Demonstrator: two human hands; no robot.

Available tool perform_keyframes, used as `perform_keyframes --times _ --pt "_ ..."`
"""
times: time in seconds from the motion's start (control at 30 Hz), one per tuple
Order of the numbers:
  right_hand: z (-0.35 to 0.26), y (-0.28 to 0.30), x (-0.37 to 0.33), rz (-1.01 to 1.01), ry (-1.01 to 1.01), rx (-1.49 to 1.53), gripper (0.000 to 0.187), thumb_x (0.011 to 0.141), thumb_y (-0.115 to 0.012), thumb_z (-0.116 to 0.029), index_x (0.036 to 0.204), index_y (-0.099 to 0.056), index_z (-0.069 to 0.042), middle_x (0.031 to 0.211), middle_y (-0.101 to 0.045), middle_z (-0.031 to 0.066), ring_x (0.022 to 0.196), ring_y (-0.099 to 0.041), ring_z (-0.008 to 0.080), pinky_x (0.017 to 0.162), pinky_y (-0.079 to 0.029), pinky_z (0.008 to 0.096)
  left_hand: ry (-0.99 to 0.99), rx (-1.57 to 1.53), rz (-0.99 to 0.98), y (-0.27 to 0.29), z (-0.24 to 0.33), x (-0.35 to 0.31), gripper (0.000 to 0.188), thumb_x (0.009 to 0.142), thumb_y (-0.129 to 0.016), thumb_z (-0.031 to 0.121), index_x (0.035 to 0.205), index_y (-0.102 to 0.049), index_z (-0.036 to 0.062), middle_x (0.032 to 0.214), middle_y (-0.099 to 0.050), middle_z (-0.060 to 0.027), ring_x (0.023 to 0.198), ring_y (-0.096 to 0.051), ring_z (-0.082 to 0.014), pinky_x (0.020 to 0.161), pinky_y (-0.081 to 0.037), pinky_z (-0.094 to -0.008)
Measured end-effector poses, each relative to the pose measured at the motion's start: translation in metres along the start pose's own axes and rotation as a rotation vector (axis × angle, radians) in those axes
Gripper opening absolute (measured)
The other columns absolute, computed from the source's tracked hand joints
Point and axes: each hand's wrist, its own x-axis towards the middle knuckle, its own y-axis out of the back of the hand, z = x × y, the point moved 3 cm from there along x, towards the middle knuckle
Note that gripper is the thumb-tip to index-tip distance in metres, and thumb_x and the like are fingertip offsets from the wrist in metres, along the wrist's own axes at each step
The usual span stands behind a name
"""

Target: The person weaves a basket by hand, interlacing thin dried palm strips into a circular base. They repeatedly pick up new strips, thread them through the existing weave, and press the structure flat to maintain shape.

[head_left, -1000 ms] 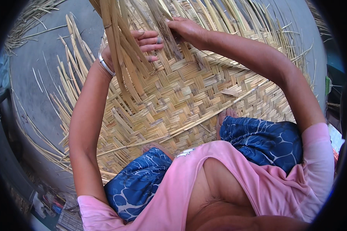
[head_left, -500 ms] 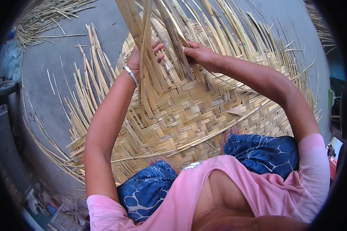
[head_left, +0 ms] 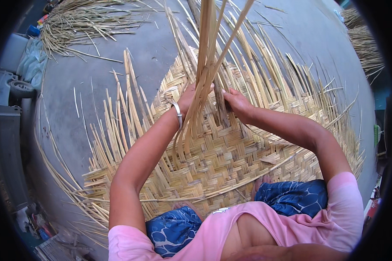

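A woven mat of flat, straw-coloured split strips lies in front of me. A bundle of upright strips rises from its weave at the middle. My left hand, with a metal bangle on the wrist, is closed around the base of these strips; most of its fingers are hidden behind them. Just to the right, my right hand pinches a darker, greyish strip between thumb and fingers. The two hands are close together over the mat, with the dark strip between them.
Unwoven strip ends stick out along the mat's left and far edges. Piles of loose strips lie on the grey floor, one pile far left and another far right. My bare feet rest on the mat's near part.
The view has shifted, so the mat sits lower in the picture. My left hand has come nearer my right, and the raised strips now stand more upright and closer together.
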Motion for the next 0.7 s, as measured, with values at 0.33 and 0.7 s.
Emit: perform_keyframes --times 0.33,0.7 --pt "0.000 -0.004 -0.002 -0.048 0.009 -0.051 0.036 0.095 -0.041 -0.027 0.122 -0.044 -0.004 0.107 -0.057 0.0051 0.096 -0.052 0.0131 0.085 -0.042 0.0299 -0.146 -0.229 0.067 0.017 -0.005 0.022 0.062 0.076 -0.072 0.016 0.127 -0.037 0.0031 0.093 -0.054 -0.0032 0.084 -0.056 -0.0096 0.069 -0.048 -0.0210" --pt "-0.027 0.022 0.004 -0.400 -0.066 -0.558 0.026 0.096 -0.043 -0.028 0.108 -0.050 -0.006 0.085 -0.060 0.0030 0.074 -0.060 0.0107 0.066 -0.049 0.0269 -0.218 -0.618 0.061 0.058 0.019 -0.023 0.027 0.083 -0.063 0.017 0.105 -0.056 0.0043 0.100 -0.062 -0.0099 0.090 -0.061 -0.0229 0.084 -0.051 -0.0383"
